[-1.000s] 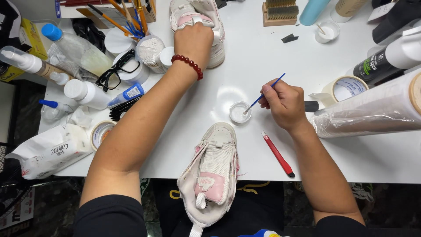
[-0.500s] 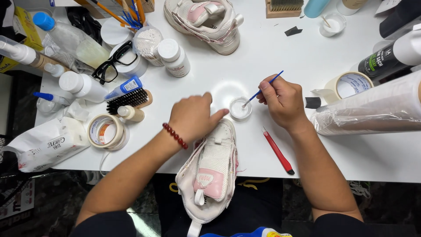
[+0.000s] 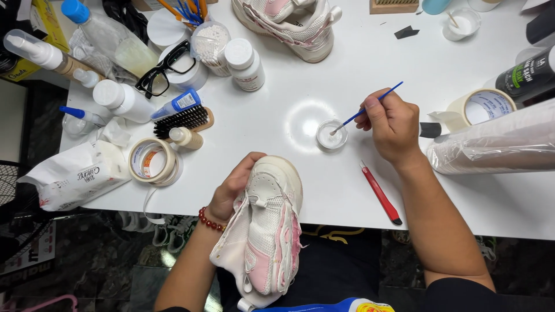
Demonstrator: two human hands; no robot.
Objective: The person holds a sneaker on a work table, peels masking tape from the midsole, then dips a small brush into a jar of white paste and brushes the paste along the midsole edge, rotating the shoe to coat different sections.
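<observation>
**Hands: shoe in left, brush in right**

Left hand [image 3: 231, 188] grips one white-and-pink shoe [image 3: 267, 231] by its side, toe resting on the near edge of the counter [image 3: 347, 63], heel hanging off toward the lap. Right hand [image 3: 393, 124] pinches one thin blue brush [image 3: 365, 108], tip down in one small round dish [image 3: 332, 135] of white paint. One red pen [image 3: 380, 193] lies just right of the shoe. Second shoe [image 3: 292, 23] sits at the far edge. Two tape rolls: one [image 3: 152, 161] left, one [image 3: 483, 108] right. One black glasses [image 3: 163, 69], one bristle brush [image 3: 185, 119].
</observation>
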